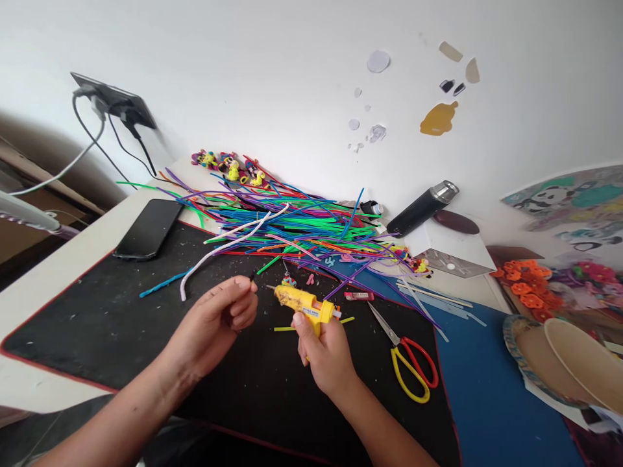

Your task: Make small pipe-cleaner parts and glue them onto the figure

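My right hand (324, 353) is wrapped around the grip of a yellow hot glue gun (298, 299), whose nozzle points left. Between thumb and forefinger, my left hand (226, 308) pinches a small black piece (253, 277), too small to make out fully. The glue gun's tip is a short way to the right of that piece, apart from it. Behind both hands lies a wide heap of coloured pipe cleaners (292, 224). A yellow-green pipe cleaner (285, 329) rests on the black mat (233, 402), partly hidden behind my right hand.
Scissors (402, 350) with red and yellow handles lie to the right. A phone (150, 228) is at the left, below a wall socket with plugged cables. A black flask (423, 207) leans near a white box (460, 250). Bowls (584, 363) stand far right.
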A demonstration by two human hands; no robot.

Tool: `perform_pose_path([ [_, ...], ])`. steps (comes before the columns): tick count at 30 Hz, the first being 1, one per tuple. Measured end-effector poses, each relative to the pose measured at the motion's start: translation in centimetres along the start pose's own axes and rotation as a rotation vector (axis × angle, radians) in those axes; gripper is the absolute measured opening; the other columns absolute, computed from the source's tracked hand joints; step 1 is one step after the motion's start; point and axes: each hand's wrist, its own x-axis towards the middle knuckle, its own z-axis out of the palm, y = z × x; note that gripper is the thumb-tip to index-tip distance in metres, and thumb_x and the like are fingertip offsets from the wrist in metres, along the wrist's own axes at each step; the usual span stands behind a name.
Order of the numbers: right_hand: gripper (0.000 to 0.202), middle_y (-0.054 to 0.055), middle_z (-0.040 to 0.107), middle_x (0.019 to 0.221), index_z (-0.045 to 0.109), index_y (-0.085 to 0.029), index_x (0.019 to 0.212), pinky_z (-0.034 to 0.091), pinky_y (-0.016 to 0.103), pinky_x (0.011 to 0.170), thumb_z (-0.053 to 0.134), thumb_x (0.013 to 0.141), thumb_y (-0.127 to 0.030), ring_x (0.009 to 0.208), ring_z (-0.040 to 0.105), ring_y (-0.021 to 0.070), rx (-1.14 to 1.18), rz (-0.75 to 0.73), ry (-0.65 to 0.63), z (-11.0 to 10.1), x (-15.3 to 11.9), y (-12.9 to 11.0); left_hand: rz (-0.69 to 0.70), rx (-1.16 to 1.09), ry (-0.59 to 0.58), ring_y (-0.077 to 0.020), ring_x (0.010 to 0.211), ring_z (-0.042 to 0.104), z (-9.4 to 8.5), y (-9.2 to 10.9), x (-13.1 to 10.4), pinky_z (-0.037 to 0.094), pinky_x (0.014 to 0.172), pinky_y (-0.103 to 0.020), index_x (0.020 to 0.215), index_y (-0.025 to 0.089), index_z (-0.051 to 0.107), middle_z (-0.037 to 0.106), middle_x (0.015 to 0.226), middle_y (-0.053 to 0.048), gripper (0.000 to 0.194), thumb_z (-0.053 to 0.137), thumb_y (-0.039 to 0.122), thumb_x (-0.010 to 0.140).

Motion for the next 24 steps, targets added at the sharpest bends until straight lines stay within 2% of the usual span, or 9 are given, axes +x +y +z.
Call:
perform_pose_path([
  [4, 0.035, 0.002, 0.068, 0.071, 0.067, -0.024, 0.085, 0.040, 0.030, 0.061, 0.064, 0.106, -0.052, 0.061, 0.061, 0.0182, -0.324, -0.204, -0.022, 0.0, -0.2, 0.1, 0.086, 0.018, 0.031, -0.0078, 0.051, 0.033, -0.6, 1.7, 0.0, 0.038, 0.046, -0.021, 0.059, 0.019, 0.053, 0.038, 0.057, 0.007, 0.056, 0.103, 0.041, 0.072],
  [7, 0.022, 0.004, 0.078, 0.084, 0.072, -0.024, 0.097, 0.040, 0.031, 0.065, 0.069, 0.104, -0.044, 0.070, 0.070, 0.0205, -0.531, -0.298, -0.083, 0.4, -0.2, 0.2, 0.101, 0.034, 0.043, -0.0080, 0.052, 0.033, -1.0, 2.2, 0.1, 0.038, 0.046, -0.021, 0.058, 0.018, 0.056, 0.038, 0.056, 0.007, 0.054, 0.103, 0.041, 0.071],
  [10, 0.021, 0.006, 0.081, 0.093, 0.074, -0.023, 0.103, 0.041, 0.031, 0.068, 0.075, 0.101, -0.044, 0.078, 0.075, 0.0231, -0.691, -0.362, -0.142, 0.9, 0.0, 0.4, 0.072, 0.067, 0.022, -0.0077, 0.052, 0.031, -1.2, 2.1, 0.1, 0.037, 0.045, -0.020, 0.064, 0.016, 0.067, 0.038, 0.056, 0.007, 0.046, 0.104, 0.043, 0.070],
  [12, 0.030, 0.006, 0.079, 0.092, 0.074, -0.022, 0.104, 0.042, 0.032, 0.068, 0.078, 0.099, -0.051, 0.079, 0.075, 0.0240, -0.750, -0.374, -0.176, 1.0, 0.1, 0.4, 0.045, 0.089, 0.000, -0.0072, 0.052, 0.030, -1.3, 2.0, 0.1, 0.035, 0.045, -0.019, 0.071, 0.014, 0.074, 0.038, 0.055, 0.007, 0.042, 0.103, 0.044, 0.070],
  [15, 0.047, 0.005, 0.078, 0.094, 0.076, -0.022, 0.113, 0.043, 0.033, 0.068, 0.077, 0.096, -0.065, 0.081, 0.074, 0.0243, -0.751, -0.384, -0.236, 1.0, 0.1, 0.1, 0.009, 0.107, -0.041, -0.0065, 0.051, 0.031, -1.3, 1.8, 0.1, 0.033, 0.045, -0.018, 0.074, 0.014, 0.076, 0.039, 0.056, 0.007, 0.041, 0.102, 0.045, 0.073],
  [18, 0.052, 0.005, 0.077, 0.095, 0.079, -0.023, 0.118, 0.044, 0.032, 0.070, 0.077, 0.095, -0.070, 0.082, 0.071, 0.0226, -0.696, -0.399, -0.328, 0.7, 0.1, -0.2, -0.013, 0.116, -0.084, -0.0066, 0.051, 0.033, -1.0, 1.7, 0.3, 0.030, 0.045, -0.018, 0.074, 0.013, 0.075, 0.040, 0.056, 0.006, 0.042, 0.101, 0.046, 0.075],
  [21, 0.045, 0.004, 0.077, 0.091, 0.083, -0.024, 0.116, 0.046, 0.031, 0.072, 0.079, 0.097, -0.064, 0.081, 0.069, 0.0206, -0.540, -0.383, -0.397, 0.3, 0.2, -0.4, -0.033, 0.136, -0.111, -0.0066, 0.051, 0.033, -0.7, 1.5, 0.5, 0.028, 0.046, -0.019, 0.075, 0.013, 0.075, 0.041, 0.056, 0.006, 0.044, 0.101, 0.048, 0.074],
  [24, 0.029, 0.003, 0.077, 0.087, 0.085, -0.023, 0.110, 0.049, 0.029, 0.072, 0.078, 0.101, -0.050, 0.075, 0.068, 0.0176, -0.272, -0.271, -0.304, 0.0, 0.3, -0.7, -0.041, 0.177, -0.126, -0.0066, 0.051, 0.034, -0.5, 1.1, 0.7, 0.027, 0.047, -0.019, 0.075, 0.014, 0.075, 0.043, 0.057, 0.006, 0.045, 0.101, 0.051, 0.076],
])
